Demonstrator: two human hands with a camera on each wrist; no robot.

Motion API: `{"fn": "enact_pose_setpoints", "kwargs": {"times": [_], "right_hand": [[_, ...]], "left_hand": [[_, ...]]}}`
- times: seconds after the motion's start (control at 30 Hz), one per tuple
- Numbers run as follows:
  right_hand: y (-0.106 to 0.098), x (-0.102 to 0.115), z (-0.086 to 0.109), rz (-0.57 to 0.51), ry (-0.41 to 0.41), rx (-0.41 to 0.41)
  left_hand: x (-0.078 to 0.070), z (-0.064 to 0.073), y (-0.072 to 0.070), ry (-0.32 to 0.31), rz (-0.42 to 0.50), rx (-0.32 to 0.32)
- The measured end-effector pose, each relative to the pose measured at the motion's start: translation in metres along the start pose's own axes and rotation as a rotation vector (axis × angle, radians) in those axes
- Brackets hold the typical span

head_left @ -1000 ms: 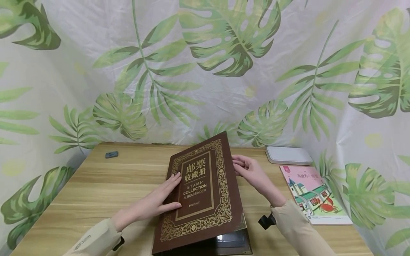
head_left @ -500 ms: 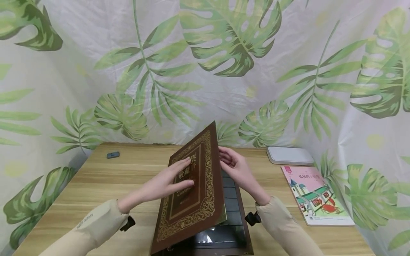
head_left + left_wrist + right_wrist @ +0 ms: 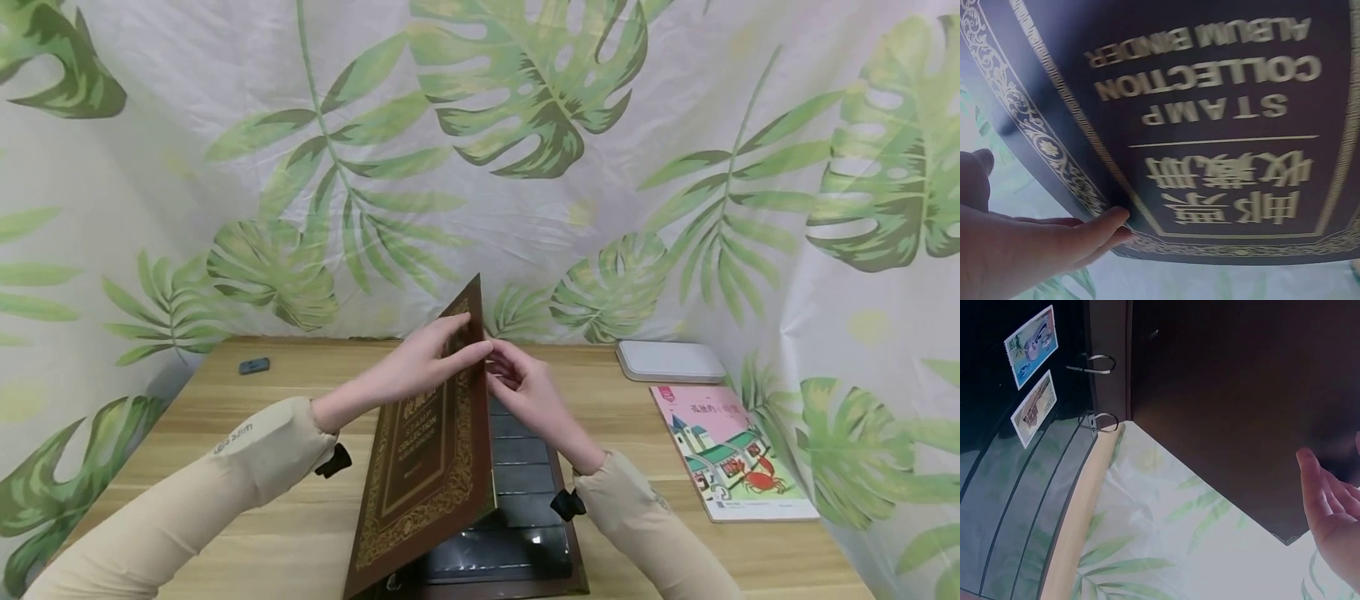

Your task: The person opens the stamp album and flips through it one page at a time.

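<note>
A brown stamp album binder [image 3: 420, 492] stands part-way open on the table, its gold-lettered front cover tilted up. My left hand [image 3: 408, 362] touches the outer face of the cover near its raised edge, fingers fairly straight; they also lie on the cover in the left wrist view. On the inner side, my right hand [image 3: 536, 400] is at that edge, its fingertips close to the cover's inner face [image 3: 1222, 412]. Under the cover lie black pocket pages [image 3: 525, 475] on metal rings [image 3: 1102, 422]. Two stamps [image 3: 1034, 407] sit on a page in the right wrist view.
A picture book [image 3: 735, 454] with a crab on its cover lies at the right. Behind it is a pale flat case [image 3: 670, 362]. A small dark object [image 3: 254, 366] rests at the back left of the wooden table [image 3: 300, 379]. Leaf-patterned cloth [image 3: 360, 208] hangs around the table.
The cover has risen from a low tilt to near upright, swinging left and showing more black pages. The left hand has slid up to its edge; the right hand has moved left with it.
</note>
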State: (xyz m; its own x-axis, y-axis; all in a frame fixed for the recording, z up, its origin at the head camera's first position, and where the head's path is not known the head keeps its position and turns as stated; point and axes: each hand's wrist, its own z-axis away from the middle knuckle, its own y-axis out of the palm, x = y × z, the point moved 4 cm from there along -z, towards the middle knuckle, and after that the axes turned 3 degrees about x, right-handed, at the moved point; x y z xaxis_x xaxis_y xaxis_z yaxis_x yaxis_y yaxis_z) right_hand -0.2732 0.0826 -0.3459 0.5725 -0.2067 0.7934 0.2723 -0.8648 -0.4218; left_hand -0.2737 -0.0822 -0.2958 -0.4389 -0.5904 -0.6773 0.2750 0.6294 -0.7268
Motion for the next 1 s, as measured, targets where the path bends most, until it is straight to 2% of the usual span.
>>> {"fn": "enact_pose_setpoints", "kwargs": {"times": [0.13,0.33,0.5,0.6,0.8,0.9,1.0], "right_hand": [[0.002,0.002,-0.001,0.037,-0.031,-0.006],[0.003,-0.001,-0.001,0.015,-0.050,0.033],[0.000,-0.021,0.002,0.012,-0.062,0.084],[-0.005,-0.045,0.006,0.093,-0.019,0.117],[-0.017,-0.093,0.026,0.372,0.149,0.222],[-0.020,-0.115,0.033,0.483,0.171,0.290],[-0.023,-0.132,0.038,0.534,0.178,0.353]], "left_hand": [[-0.008,-0.004,-0.002,-0.020,-0.040,0.006],[-0.015,-0.004,-0.008,-0.027,-0.059,0.025],[-0.012,0.002,-0.021,-0.023,-0.046,0.054],[-0.007,0.009,-0.032,-0.040,-0.035,0.054],[0.003,0.033,-0.060,-0.076,0.017,0.052],[0.008,0.047,-0.074,-0.084,0.019,0.049],[0.012,0.060,-0.088,-0.097,-0.007,0.045]]}}
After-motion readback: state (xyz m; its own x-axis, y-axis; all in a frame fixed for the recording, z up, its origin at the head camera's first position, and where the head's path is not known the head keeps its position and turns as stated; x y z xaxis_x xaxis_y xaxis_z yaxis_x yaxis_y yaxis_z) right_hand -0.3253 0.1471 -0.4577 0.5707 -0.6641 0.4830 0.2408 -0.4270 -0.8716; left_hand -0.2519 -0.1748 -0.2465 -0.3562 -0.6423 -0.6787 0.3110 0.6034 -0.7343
